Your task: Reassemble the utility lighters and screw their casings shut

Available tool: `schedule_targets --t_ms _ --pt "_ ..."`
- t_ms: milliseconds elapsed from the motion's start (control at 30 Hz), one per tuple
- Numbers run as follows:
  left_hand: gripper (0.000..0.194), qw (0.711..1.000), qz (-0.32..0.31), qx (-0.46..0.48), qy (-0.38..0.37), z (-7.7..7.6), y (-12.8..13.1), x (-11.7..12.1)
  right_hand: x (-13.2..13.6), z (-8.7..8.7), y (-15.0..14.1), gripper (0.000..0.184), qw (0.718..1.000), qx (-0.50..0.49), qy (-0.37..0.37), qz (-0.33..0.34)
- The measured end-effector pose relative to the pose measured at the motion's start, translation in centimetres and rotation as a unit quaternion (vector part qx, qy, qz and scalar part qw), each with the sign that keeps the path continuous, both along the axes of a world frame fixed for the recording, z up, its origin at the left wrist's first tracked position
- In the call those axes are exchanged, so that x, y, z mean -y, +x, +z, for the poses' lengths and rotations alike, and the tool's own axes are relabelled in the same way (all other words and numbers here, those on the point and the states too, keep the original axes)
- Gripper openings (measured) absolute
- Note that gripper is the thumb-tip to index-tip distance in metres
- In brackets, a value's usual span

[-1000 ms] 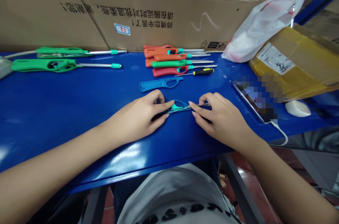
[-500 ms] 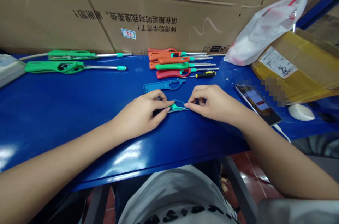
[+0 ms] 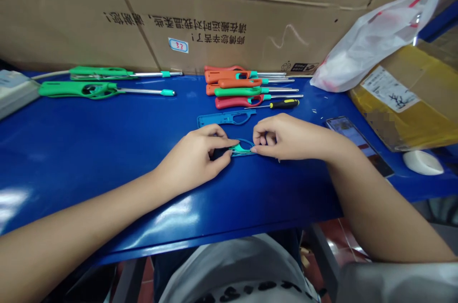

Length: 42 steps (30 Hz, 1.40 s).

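Between my hands lies a blue lighter body (image 3: 246,142) with a green trigger piece (image 3: 237,150) in it. My left hand (image 3: 198,152) is closed on the left part of this body, thumb and forefinger beside the trigger. With thumb and bent fingers, my right hand (image 3: 282,137) pinches at its right end; the fingertips cover what is there. Just behind my hands rests an empty blue lighter casing half (image 3: 223,117). A screwdriver (image 3: 284,104) with a black and yellow handle lies beyond my right hand.
Several orange, red and green lighters (image 3: 238,91) lie in a row at the back. Two green lighters (image 3: 77,89) are at the left, near a white power strip (image 3: 16,93). A large carton (image 3: 143,45) stands behind. At right are a phone (image 3: 361,145), mouse (image 3: 422,162) and yellow-wrapped box (image 3: 411,102).
My right hand has turned at the wrist, its fingers more curled by the lighter body's right end. My left hand keeps its hold. The whole view has shifted slightly.
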<state>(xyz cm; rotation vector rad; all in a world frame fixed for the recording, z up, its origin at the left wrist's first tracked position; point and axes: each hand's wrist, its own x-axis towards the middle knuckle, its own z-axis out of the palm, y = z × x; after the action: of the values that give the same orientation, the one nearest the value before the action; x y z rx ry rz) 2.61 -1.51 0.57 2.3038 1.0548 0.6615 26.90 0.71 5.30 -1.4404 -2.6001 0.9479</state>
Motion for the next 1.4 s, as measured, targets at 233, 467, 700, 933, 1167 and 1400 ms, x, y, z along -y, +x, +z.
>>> schedule_targets --t_ms 233,467,700,933,1167,1400 --pt "0.034 1.000 0.022 0.017 0.015 1.7 -0.2 -0.2 0.5 -0.7 0.0 0.007 0.997 -0.064 0.049 -0.007" --pt "0.029 0.983 0.050 -0.160 0.077 5.0 -4.3 -1.8 0.0 -1.1 0.8 0.007 0.995 -0.074 0.060 -0.015" --pt "0.032 0.986 0.054 -0.135 0.085 2.7 -6.0 -3.0 -1.0 -0.5 2.2 0.025 0.998 -0.035 0.041 0.013" --pt "0.034 0.996 0.036 -0.076 0.013 1.7 -6.0 -3.8 -1.2 -0.5 2.3 0.023 0.999 -0.025 -0.020 0.020" --pt "0.033 0.996 0.027 -0.082 0.030 2.0 -5.7 -3.5 -0.4 -0.5 1.3 0.013 0.991 -0.097 0.078 0.056" --pt "0.030 0.998 -0.020 -0.059 -0.013 2.0 -5.3 -3.2 1.4 -1.5 -0.8 0.011 0.975 -0.116 0.159 0.107"
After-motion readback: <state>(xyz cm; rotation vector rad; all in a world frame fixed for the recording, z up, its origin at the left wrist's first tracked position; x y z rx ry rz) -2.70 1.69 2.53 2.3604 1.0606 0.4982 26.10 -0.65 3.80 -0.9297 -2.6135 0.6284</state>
